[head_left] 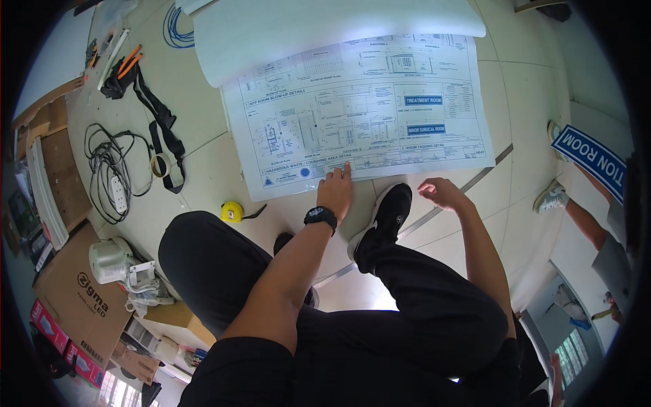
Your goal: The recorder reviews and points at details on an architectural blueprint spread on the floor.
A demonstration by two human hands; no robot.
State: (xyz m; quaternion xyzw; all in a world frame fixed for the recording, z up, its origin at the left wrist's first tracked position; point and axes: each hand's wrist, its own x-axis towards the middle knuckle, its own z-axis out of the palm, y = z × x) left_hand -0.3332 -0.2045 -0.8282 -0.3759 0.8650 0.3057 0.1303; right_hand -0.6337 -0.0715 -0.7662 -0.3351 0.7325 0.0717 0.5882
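A large sheet of printed building plans (369, 152) lies on the tiled floor in front of me, its upper pages rolled back (339, 27) at the far side. My left hand (336, 193), with a black watch (321, 216) on the wrist, rests at the sheet's near edge. Its index finger is stretched onto the lower margin, and it holds nothing. To the right of my black shoe (393, 210), my right hand (444, 194) hovers off the sheet. The fingers there are loosely bent and apart, with nothing in them.
Left on the floor lie a yellow tape measure (232, 211), a coiled extension cord (112, 169), a black strap (159, 112), a tape roll (161, 165) and blue cable (178, 30). Cardboard boxes (81, 298) stand lower left. At right, another person holds a blue sign (591, 161).
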